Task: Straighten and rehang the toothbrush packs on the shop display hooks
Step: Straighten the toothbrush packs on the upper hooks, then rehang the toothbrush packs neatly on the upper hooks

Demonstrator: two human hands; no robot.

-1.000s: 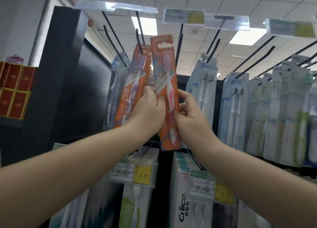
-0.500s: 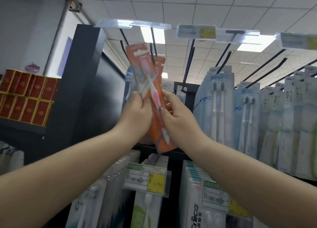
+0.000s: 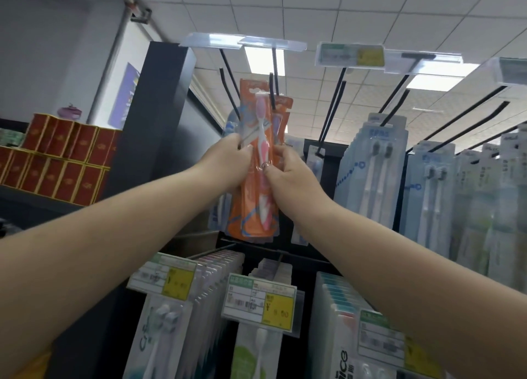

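We see both hands raised to the upper row of the black display rack (image 3: 159, 116), closed around one orange card-backed blister pack with a pink toothbrush (image 3: 258, 162). The left hand (image 3: 228, 165) has its fingers curled round the pack's left edge at about mid-height, fingertips pinching the clear blister. The right hand (image 3: 288, 173) grips the right edge, thumb pressed across the front just beside the pink handle, the other fingers wrapped behind. The pack stands nearly upright, its top raised to the tip of a thin black metal hook (image 3: 273, 88); we cannot tell whether the hang hole is already on it. More orange packs (image 3: 282, 113) hang just behind on the same hook.

Right of these, along the upper row, hang pale blue packs with twin white toothbrushes (image 3: 376, 167); their printing is too blurred for us to read. Clear plastic label holders (image 3: 242, 41) cap the hook ends at the rack's top edge, and one white-and-yellow price tag (image 3: 352, 55) is unreadable.

On the lower row a white-and-yellow price label (image 3: 261, 301) shows a "¥" sign and what looks like "8.00". At the lower right edge a white pack (image 3: 342, 361) carries letters ending in "ice". Far left, red and gold boxes (image 3: 57, 156) are stacked on a shelf.
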